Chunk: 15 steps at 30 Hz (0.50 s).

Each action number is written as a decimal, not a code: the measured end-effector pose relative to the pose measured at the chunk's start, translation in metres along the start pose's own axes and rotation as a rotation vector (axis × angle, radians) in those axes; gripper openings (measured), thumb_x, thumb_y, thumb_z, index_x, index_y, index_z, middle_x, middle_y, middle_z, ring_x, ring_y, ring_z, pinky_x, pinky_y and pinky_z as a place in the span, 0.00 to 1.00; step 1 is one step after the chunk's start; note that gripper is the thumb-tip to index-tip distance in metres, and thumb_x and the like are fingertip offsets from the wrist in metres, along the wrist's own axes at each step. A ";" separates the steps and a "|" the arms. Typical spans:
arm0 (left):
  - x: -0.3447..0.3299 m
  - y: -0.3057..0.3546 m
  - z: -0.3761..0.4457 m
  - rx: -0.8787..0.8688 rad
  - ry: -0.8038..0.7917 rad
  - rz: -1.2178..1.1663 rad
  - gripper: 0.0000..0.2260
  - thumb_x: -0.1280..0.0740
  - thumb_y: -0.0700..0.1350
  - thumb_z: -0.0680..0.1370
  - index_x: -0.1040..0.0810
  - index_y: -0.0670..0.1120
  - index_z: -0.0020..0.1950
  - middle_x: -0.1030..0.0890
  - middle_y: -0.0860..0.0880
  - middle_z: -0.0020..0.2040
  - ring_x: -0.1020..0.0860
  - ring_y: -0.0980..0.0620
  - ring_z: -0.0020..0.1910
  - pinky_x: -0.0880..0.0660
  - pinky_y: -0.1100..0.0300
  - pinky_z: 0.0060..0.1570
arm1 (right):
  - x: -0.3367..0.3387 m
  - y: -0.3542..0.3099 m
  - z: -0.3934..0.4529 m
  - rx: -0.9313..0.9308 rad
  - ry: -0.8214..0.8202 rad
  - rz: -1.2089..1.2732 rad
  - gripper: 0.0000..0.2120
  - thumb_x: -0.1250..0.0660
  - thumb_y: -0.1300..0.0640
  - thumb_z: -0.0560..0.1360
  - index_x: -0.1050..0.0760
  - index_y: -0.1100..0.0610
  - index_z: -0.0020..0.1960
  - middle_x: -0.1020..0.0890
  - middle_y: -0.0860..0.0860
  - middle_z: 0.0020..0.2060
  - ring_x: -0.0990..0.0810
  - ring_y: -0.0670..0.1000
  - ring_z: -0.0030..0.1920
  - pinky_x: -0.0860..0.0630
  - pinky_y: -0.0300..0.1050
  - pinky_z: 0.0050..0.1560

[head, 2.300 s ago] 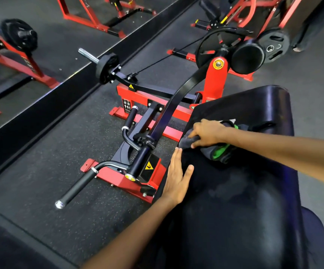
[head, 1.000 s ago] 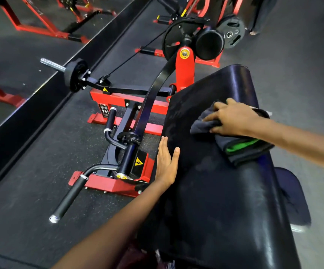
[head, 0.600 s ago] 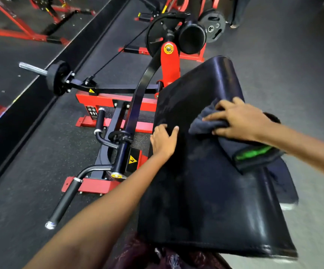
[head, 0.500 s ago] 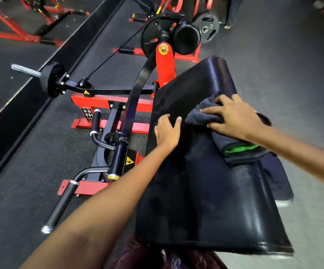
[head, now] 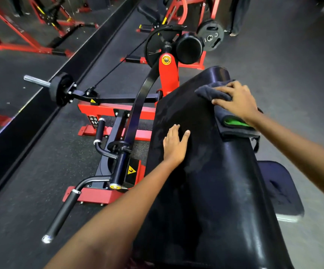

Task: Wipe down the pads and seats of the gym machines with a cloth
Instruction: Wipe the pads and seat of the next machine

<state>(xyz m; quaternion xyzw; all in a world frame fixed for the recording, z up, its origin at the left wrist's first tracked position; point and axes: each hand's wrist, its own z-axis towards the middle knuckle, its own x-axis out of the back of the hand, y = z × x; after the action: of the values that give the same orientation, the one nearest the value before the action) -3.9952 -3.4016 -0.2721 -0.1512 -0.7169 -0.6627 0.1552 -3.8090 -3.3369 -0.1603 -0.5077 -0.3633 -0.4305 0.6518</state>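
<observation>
The right hand (head: 236, 101) presses a dark grey cloth (head: 213, 92) with a green patch down on the far right part of the long black pad (head: 211, 181), fingers spread and nearly straight over the fabric, part of which hangs over the pad's right edge. The left hand (head: 174, 146) lies flat and open on the pad's left side, nearer than the cloth and apart from it. Left of the pad stands the red and black machine frame (head: 118, 113) with a black handle (head: 60, 216), and a smaller dark seat (head: 279, 189) sits low to the right.
</observation>
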 end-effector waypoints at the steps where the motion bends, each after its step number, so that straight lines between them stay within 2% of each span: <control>1: 0.000 0.001 0.000 0.004 0.006 -0.003 0.23 0.42 0.52 0.82 0.38 0.45 0.75 0.37 0.49 0.75 0.40 0.51 0.74 0.48 0.51 0.74 | 0.002 0.000 -0.013 0.035 -0.005 0.028 0.21 0.30 0.48 0.73 0.25 0.47 0.65 0.27 0.56 0.59 0.31 0.62 0.60 0.35 0.49 0.61; 4: 0.001 0.002 -0.002 0.005 0.021 -0.008 0.23 0.41 0.52 0.81 0.37 0.46 0.74 0.37 0.49 0.75 0.39 0.50 0.74 0.46 0.51 0.73 | 0.007 0.009 -0.058 0.217 -0.025 0.127 0.20 0.28 0.49 0.71 0.23 0.47 0.63 0.26 0.53 0.57 0.30 0.58 0.55 0.33 0.48 0.59; 7: 0.000 0.002 -0.004 -0.024 0.046 -0.018 0.23 0.39 0.50 0.81 0.37 0.46 0.74 0.37 0.47 0.74 0.40 0.50 0.74 0.45 0.50 0.73 | 0.008 0.033 -0.045 0.290 -0.030 0.161 0.21 0.30 0.48 0.71 0.22 0.49 0.62 0.25 0.55 0.55 0.28 0.57 0.55 0.34 0.47 0.58; 9: 0.000 0.005 -0.010 -0.081 0.115 0.044 0.22 0.37 0.48 0.80 0.35 0.43 0.72 0.34 0.44 0.72 0.38 0.48 0.73 0.43 0.50 0.73 | 0.002 0.044 -0.005 0.226 0.002 0.159 0.20 0.29 0.51 0.72 0.22 0.54 0.63 0.25 0.60 0.56 0.27 0.62 0.57 0.35 0.48 0.60; 12: 0.002 0.011 -0.016 -0.130 0.243 0.229 0.19 0.36 0.46 0.79 0.30 0.39 0.67 0.28 0.42 0.65 0.31 0.45 0.67 0.37 0.52 0.68 | -0.004 0.048 0.048 0.051 0.009 0.210 0.19 0.31 0.50 0.75 0.24 0.54 0.64 0.27 0.61 0.59 0.29 0.64 0.60 0.36 0.49 0.62; 15: 0.004 0.019 -0.022 -0.149 0.259 0.343 0.15 0.35 0.41 0.79 0.27 0.39 0.64 0.27 0.40 0.61 0.29 0.44 0.64 0.38 0.57 0.65 | -0.007 0.043 0.047 0.079 -0.016 0.190 0.20 0.32 0.47 0.75 0.24 0.52 0.64 0.28 0.58 0.60 0.31 0.63 0.60 0.36 0.49 0.61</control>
<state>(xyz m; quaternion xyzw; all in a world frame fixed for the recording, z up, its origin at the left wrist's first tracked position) -3.9901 -3.4219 -0.2518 -0.1957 -0.6037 -0.6916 0.3449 -3.7736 -3.2845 -0.1712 -0.5171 -0.3352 -0.3480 0.7065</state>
